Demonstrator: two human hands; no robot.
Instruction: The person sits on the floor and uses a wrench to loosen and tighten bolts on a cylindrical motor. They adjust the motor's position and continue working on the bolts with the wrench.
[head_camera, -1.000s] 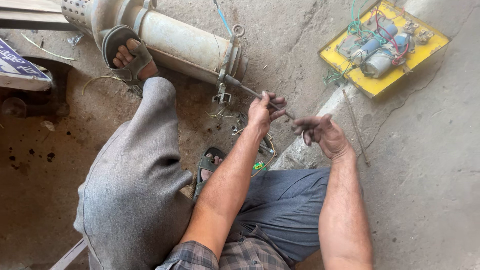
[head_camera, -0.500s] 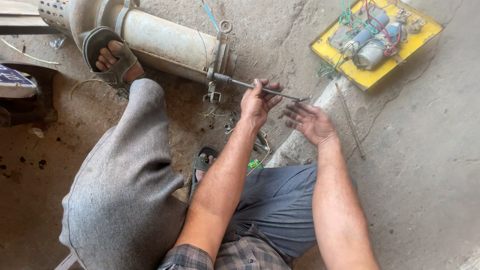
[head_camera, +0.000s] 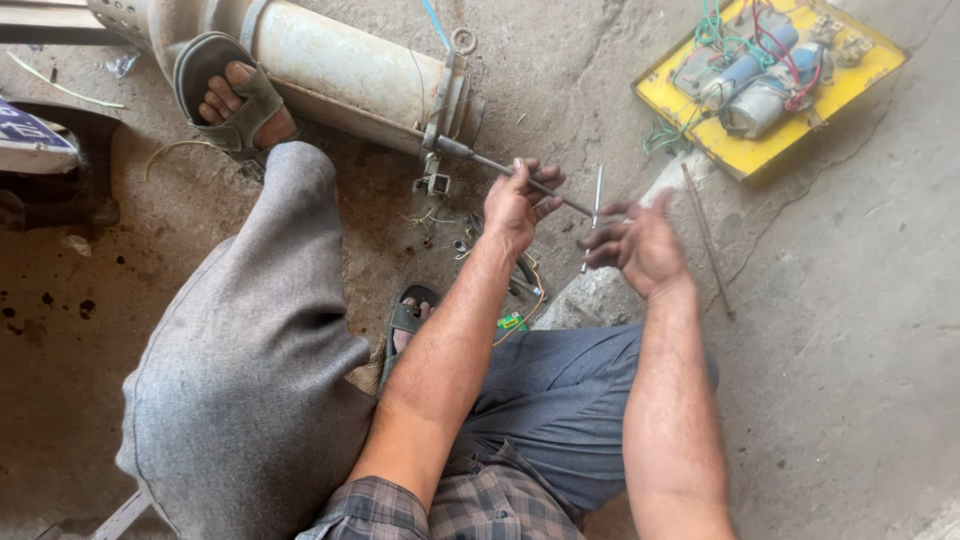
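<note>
Gripping the shaft of a T-handle wrench (head_camera: 520, 178), the left hand (head_camera: 518, 205) is closed around it, while the right hand (head_camera: 640, 245) is curled loosely at the crossbar (head_camera: 596, 200). The socket end is seated at the flange (head_camera: 450, 110) of a pale metal pipe (head_camera: 340, 70) lying on the floor. A slip off the fastener could be caused by the shaft's tilt, and knuckles could be struck.

Bright even daylight, soft shadows under the limbs, sunlit yellow tray (head_camera: 872, 78) far right, slight motion blur on right hand (head_camera: 640, 245)
</note>
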